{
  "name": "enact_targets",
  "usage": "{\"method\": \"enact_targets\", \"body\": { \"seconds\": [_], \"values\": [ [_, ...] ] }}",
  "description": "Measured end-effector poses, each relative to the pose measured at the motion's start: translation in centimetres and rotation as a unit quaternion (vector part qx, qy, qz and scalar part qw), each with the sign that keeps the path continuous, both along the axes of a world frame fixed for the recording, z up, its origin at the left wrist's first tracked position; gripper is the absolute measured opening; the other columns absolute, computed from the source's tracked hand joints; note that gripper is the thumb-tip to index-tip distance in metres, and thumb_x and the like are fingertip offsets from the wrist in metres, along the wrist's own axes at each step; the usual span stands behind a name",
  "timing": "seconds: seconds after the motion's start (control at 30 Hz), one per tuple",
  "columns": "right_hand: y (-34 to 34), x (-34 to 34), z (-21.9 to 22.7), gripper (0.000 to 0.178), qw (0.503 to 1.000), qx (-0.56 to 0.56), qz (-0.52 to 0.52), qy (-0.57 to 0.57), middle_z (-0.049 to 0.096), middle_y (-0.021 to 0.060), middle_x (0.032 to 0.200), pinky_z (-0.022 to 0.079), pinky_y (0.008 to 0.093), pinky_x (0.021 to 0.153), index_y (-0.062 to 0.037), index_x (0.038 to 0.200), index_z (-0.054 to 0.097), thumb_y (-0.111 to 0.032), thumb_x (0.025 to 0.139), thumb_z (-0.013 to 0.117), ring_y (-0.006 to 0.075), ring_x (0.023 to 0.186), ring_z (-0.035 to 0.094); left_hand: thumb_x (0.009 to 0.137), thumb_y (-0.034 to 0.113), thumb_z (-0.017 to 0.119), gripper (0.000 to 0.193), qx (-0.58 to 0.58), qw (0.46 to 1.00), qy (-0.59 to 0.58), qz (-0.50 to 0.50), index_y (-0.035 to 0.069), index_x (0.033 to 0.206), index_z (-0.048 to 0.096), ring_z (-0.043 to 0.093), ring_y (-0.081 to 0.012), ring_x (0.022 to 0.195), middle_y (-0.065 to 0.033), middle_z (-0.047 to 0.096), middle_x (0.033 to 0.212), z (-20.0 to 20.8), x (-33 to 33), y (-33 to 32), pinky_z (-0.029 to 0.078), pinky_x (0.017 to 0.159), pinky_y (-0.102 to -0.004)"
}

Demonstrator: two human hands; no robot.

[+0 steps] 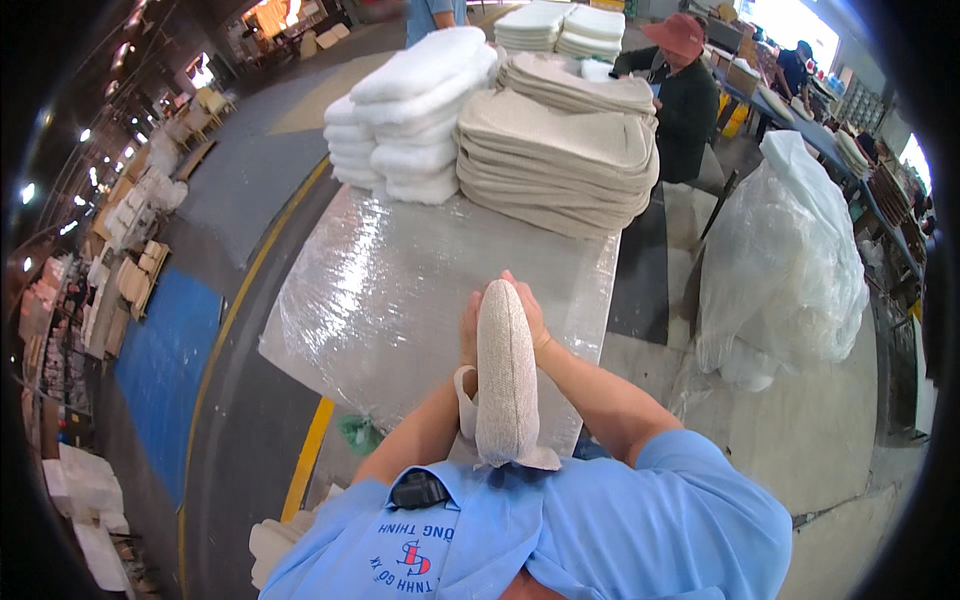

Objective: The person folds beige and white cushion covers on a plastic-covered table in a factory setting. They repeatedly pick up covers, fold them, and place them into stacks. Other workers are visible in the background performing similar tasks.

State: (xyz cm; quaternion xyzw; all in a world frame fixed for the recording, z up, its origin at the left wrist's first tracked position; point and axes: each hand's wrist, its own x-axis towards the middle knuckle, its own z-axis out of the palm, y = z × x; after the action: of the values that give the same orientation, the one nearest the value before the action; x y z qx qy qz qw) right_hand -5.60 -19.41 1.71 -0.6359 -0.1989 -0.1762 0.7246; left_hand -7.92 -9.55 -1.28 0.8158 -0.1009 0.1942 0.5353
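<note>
"Head view: what's the biggest thing before you?"

"My plastic-wrapped table (430, 255). Toward its far end sit a beige stack (555, 165) and, just left of that, a white stack (420, 110) of soft pads."

"And the piece in work?"

"One beige cushion (503, 380), narrow edge up, over the table's near part."

"How's your grip?"

"Clamped on it: my left hand (469, 328) and right hand (535, 318) hold its far end from either side, most fingers hidden behind."

"How far along?"

"Partway, I'd judge. Its covering looks done wherever I can see. A loose strip (463, 386) hangs at its left and a flap (541, 459) juts from the near end, so closing those probably remains. Whether the stacked pieces are finished, I can't tell."
</note>
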Motion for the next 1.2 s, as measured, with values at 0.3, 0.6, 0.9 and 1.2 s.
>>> {"method": "enact_targets", "body": {
  "seconds": [0.3,0.6,0.9,1.2],
  "values": [
    [-7.5,2.4,2.4,0.057,0.994,-0.029,-0.008,0.104,0.070,0.0056,0.096,0.051,0.0345,0.085,-0.0015,0.108,0.074,-0.049,0.118,0.044,0.0168,0.089,0.060,0.116,0.044,0.042,0.052,-0.343,0.926,0.001,-0.159,0.008,0.148,0.061,0.047,-0.0310,0.150,-0.0135,0.056,0.158,16.3,-4.9,-0.5,0.035,0.122,-0.0483],
    [-6.2,-8.1,18.1,0.073,0.978,0.028,0.016,-0.206,0.072,0.0169,0.130,0.041,0.0466,0.115,-0.0008,0.128,0.073,-0.060,0.115,0.033,0.0364,0.131,0.061,0.118,0.038,0.040,0.058,-0.235,0.928,0.083,-0.277,0.005,0.165,0.039,0.028,-0.0342,0.163,-0.0183,0.031,0.176,19.4,-9.4,-1.9,0.027,0.130,-0.0454],
    [-9.4,-8.8,17.3,0.074,0.932,-0.114,0.046,-0.342,0.075,0.0091,0.090,0.046,0.0463,0.099,-0.0070,0.078,0.068,-0.058,0.115,0.031,0.0272,0.085,0.068,0.121,0.028,0.031,0.052,-0.259,0.937,0.095,-0.215,-0.003,0.161,0.041,0.050,-0.0308,0.148,-0.0209,0.049,0.161,17.1,-8.0,-4.1,0.039,0.124,-0.0407],
    [-8.7,-6.4,18.7,0.027,0.936,-0.253,-0.060,-0.238,0.070,0.0092,0.087,0.046,0.0397,0.081,-0.0076,0.086,0.068,-0.024,0.106,0.060,0.0312,0.083,0.064,0.093,0.007,0.077,0.061,0.050,0.989,-0.118,-0.072,-0.002,0.149,0.053,0.058,-0.0377,0.140,-0.0210,0.061,0.148,23.1,-15.2,-2.3,0.046,0.118,-0.0469]
  ]
}}
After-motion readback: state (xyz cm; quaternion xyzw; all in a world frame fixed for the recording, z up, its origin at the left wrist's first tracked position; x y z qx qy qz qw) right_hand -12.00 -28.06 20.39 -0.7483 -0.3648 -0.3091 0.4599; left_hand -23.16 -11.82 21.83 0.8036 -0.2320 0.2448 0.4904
